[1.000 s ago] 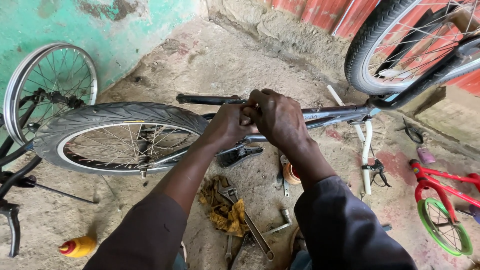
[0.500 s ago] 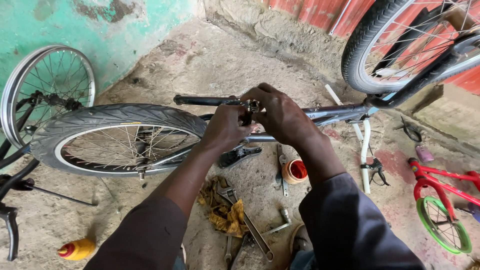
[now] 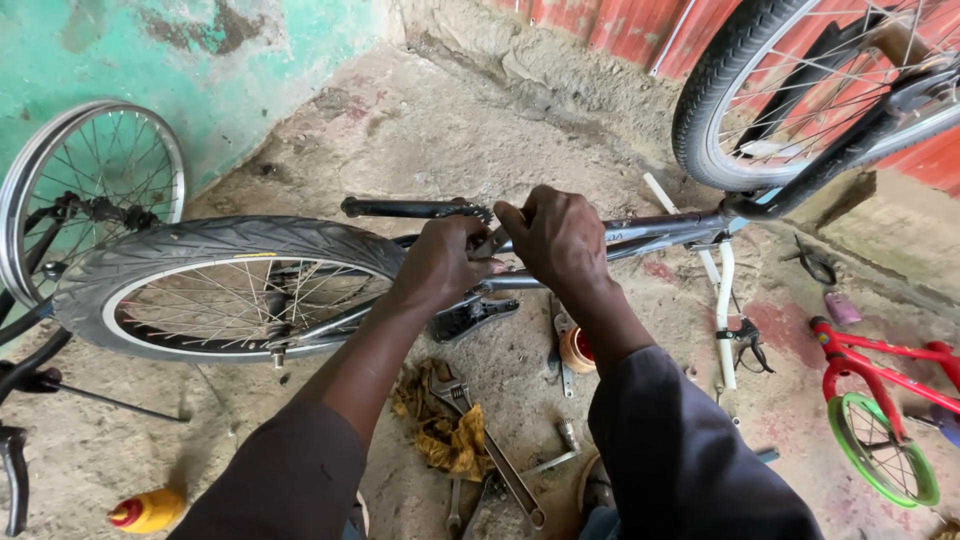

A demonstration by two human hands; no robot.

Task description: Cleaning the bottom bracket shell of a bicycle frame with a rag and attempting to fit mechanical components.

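I see bike (image 3: 650, 232) upside down, so crank (image 3: 415, 209) faces up. My left hand (image 3: 440, 262) clenched round frame; right hand (image 3: 555, 238) clenched on small tool, hard to see. Spanner (image 3: 490, 440) on floor near.

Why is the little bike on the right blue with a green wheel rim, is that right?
Not quite. The head view shows the little bike on the right has a red frame, not blue. Its wheel rim is green, as you said. Both hands are busy on the big bicycle frame in the middle.
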